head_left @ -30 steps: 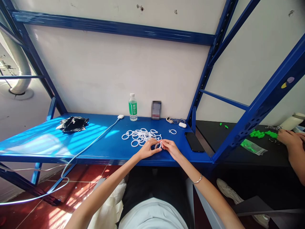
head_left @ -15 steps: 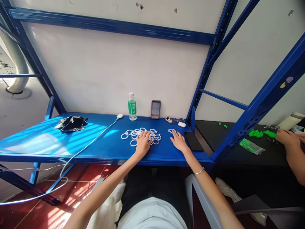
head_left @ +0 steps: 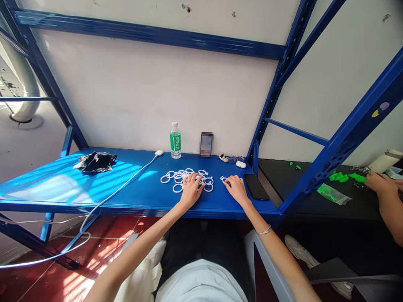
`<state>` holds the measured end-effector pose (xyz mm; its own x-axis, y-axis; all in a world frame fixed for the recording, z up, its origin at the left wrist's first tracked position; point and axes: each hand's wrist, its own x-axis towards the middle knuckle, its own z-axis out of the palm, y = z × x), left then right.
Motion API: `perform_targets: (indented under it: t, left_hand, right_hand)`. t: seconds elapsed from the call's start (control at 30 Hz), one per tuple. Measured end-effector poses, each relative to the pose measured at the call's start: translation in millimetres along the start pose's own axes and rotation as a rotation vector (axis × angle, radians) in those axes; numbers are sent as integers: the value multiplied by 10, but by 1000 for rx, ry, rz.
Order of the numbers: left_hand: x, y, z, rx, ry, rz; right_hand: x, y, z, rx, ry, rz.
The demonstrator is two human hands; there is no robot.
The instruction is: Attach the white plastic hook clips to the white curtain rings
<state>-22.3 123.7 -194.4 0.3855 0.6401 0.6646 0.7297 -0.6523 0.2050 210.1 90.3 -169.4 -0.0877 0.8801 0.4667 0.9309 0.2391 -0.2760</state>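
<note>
A loose pile of white plastic rings (head_left: 181, 176) lies on the blue tabletop (head_left: 138, 195). Over the pile's right part rests my left hand (head_left: 191, 192), its fingers apart and slightly bent, touching the rings. Part of the pile is hidden beneath it. To the right, a single white ring (head_left: 222, 179) is separate from the others, and the fingertips of my right hand (head_left: 237, 188) are closed on its edge. Most of that ring is covered by the fingers.
A water bottle (head_left: 175, 142), a propped-up phone (head_left: 206, 144), eyeglasses (head_left: 234, 159) and a white case (head_left: 241, 165) line the back. A black phone (head_left: 256, 187) lies right. A white cable (head_left: 126, 182) and black plastic bag (head_left: 95, 162) are left. A co-worker's hands (head_left: 379, 182) handle something beside green pieces (head_left: 338, 177).
My right hand's fingers have curled in and closed on the single ring, which has shifted slightly left and nearer. My left hand has moved slightly right on the pile, fingers more bent.
</note>
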Motion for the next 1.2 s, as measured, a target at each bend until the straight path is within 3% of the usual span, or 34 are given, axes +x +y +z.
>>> perform_targets:
  t: [0.13,0.27,0.43,0.53,0.63,0.8,0.97,1.2]
  left_hand:
    - [15,19,-31,-118,10,53]
    - [39,45,-69,-294,-8,172]
    - [65,58,-96,-475,-6,220]
    - [78,57,-116,-542,1,178]
    - [83,67,-139,-565,-8,166]
    - [73,96,-160,-535,-10,186]
    - [58,98,-158,-511,-8,210]
    - [31,85,-142,-482,-74,204]
  right_hand:
    - [-14,-138,-18,513,-24,-14]
    - [-38,-261,11,1050,-245,90]
    - [-89,-359,54,1382,-405,191]
    - [-98,-387,73,1403,-387,240]
    - [-90,-393,100,1301,-260,280]
    - [-89,-412,125,1026,-31,168]
    - [-146,-539,101,924,-28,27]
    - [-200,-645,95,924,31,14]
